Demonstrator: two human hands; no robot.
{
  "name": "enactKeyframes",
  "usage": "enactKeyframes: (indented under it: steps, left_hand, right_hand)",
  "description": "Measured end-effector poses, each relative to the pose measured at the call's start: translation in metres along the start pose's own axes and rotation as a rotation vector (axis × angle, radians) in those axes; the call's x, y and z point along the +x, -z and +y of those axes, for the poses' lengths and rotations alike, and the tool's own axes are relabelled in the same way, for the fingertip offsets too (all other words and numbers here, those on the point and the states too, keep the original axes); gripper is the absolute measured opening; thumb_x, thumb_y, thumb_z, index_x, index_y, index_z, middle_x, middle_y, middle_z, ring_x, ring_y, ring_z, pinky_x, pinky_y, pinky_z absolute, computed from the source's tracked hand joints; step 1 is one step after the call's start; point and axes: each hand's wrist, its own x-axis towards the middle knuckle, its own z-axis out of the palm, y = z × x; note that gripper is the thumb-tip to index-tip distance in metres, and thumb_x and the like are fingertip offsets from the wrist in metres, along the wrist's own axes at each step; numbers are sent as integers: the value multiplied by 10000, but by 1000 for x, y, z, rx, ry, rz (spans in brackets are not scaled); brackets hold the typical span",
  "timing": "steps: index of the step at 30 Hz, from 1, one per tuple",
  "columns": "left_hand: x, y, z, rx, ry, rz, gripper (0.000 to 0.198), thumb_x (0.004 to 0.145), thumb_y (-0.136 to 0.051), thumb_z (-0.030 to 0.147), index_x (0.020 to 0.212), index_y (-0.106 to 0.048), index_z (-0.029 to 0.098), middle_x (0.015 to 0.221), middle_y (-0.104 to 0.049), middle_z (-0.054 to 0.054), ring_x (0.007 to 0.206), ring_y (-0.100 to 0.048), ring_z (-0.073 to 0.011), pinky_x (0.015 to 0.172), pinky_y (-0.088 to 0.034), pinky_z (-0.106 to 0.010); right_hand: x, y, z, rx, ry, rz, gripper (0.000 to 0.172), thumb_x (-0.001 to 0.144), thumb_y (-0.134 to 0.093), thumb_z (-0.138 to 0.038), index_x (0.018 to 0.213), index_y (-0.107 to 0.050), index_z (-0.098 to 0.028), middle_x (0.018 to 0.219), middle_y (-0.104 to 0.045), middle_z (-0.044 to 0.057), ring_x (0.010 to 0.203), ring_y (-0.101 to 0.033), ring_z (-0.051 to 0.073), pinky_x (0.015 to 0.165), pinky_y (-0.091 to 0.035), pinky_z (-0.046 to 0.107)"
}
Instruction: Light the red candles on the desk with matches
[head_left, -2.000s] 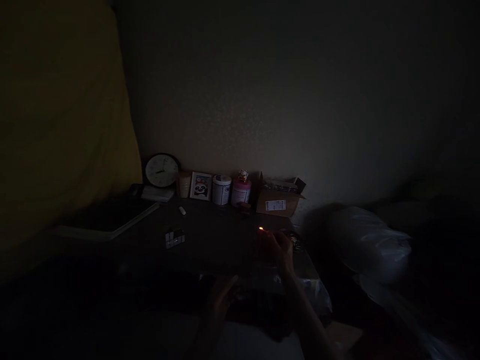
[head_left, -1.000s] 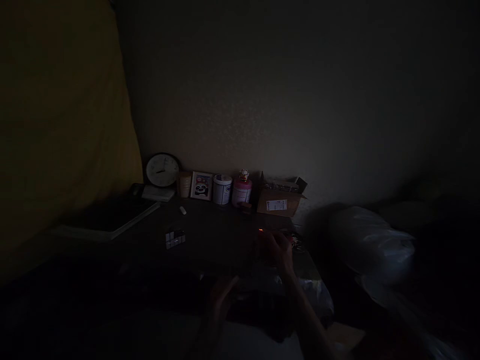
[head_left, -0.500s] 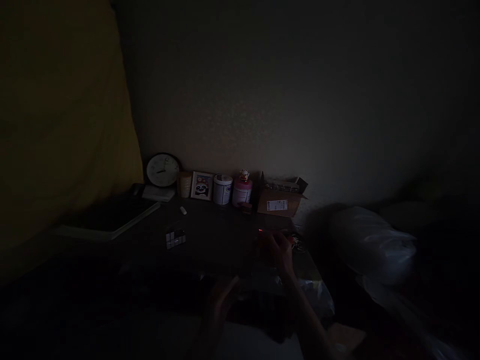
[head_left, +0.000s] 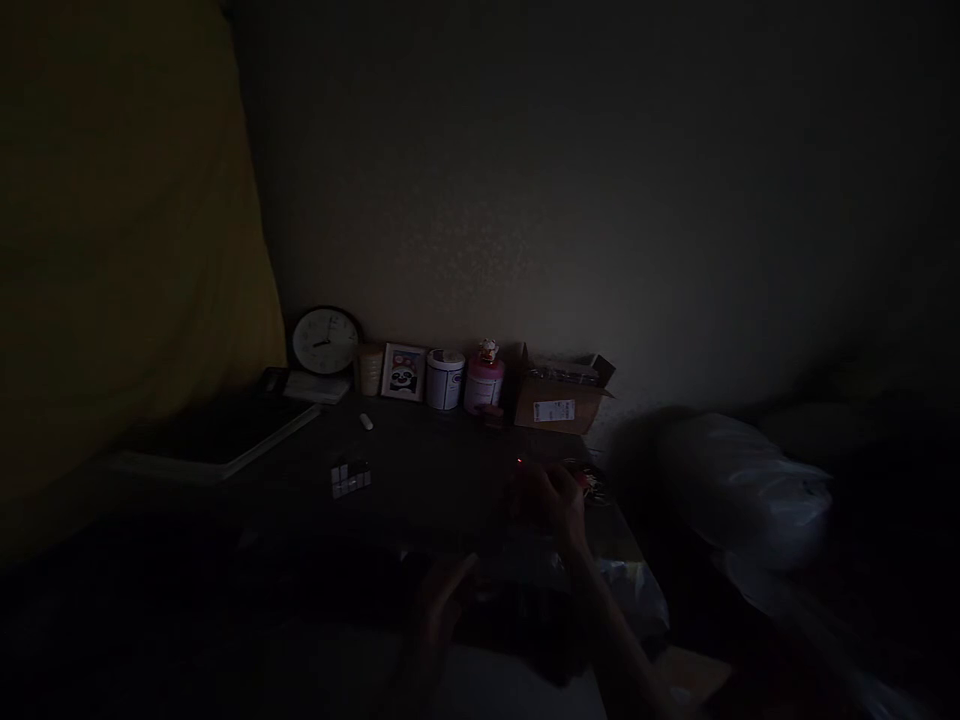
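Note:
In very dim light, my right hand [head_left: 561, 500] is over the right part of the dark table [head_left: 435, 460], its fingers closed together. A small red glowing point [head_left: 519, 461] shows just left of its fingertips; whatever the fingers hold is lost in the dark. Right beside that hand lies a small cluster of pale, thin things [head_left: 596, 486], partly covered by it. Lower down, near the table's front edge, my left hand [head_left: 448, 590] is a dim shape, and its fingers cannot be made out clearly.
A cube with white squares [head_left: 351, 480] and a small white piece [head_left: 366, 421] lie on the table's left half. Along the wall stand a round clock [head_left: 326, 340], a panda picture frame [head_left: 403, 373], two tins [head_left: 445, 380] and a cardboard box [head_left: 555, 405]. A plastic bag [head_left: 750, 490] bulges at right.
The red glow by my right hand has become smaller. Both hands stay almost where they were.

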Motion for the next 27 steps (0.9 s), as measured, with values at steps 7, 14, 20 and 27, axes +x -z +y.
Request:
enactKeyframes:
  steps: [7, 14, 20, 27]
  left_hand:
    - [6, 4, -5, 6, -31, -36, 180, 609, -764, 267, 773, -718, 207, 1004, -721, -60, 1059, -603, -309, 895, -500, -412]
    - [11, 9, -10, -7, 0, -45, 229, 658, -737, 252, 880, -705, 205, 1057, -704, -80, 1035, -619, -296, 885, -502, -419]
    - [21, 19, -18, -12, 3, 8, 190, 644, -736, 205, 833, -717, 201, 979, -728, -68, 999, -639, -283, 864, -515, -382]
    - [28, 26, -27, 56, 32, -63, 227, 627, -751, 257, 841, -713, 191, 983, -730, -75, 991, -643, -276, 836, -527, -356]
  right_hand:
    - [-1, 1, -2, 27, -13, -8, 355, 713, -557, -454, 767, -679, -125, 625, -639, 25, 614, -571, 168, 508, -414, 228]
    - [0, 5, 4, 59, 31, 5, 316, 702, -581, -437, 756, -670, -139, 670, -652, 27, 664, -584, 179, 558, -434, 238]
    - [-2, 42, 1, 101, 76, 174, 295, 717, -596, -441, 781, -648, -158, 723, -651, 23, 716, -586, 177, 618, -449, 245]
    - [11, 100, 65, 0, -126, 318, 385, 602, -624, -478, 777, -663, -137, 758, -684, 78, 753, -618, 241, 608, -465, 296]
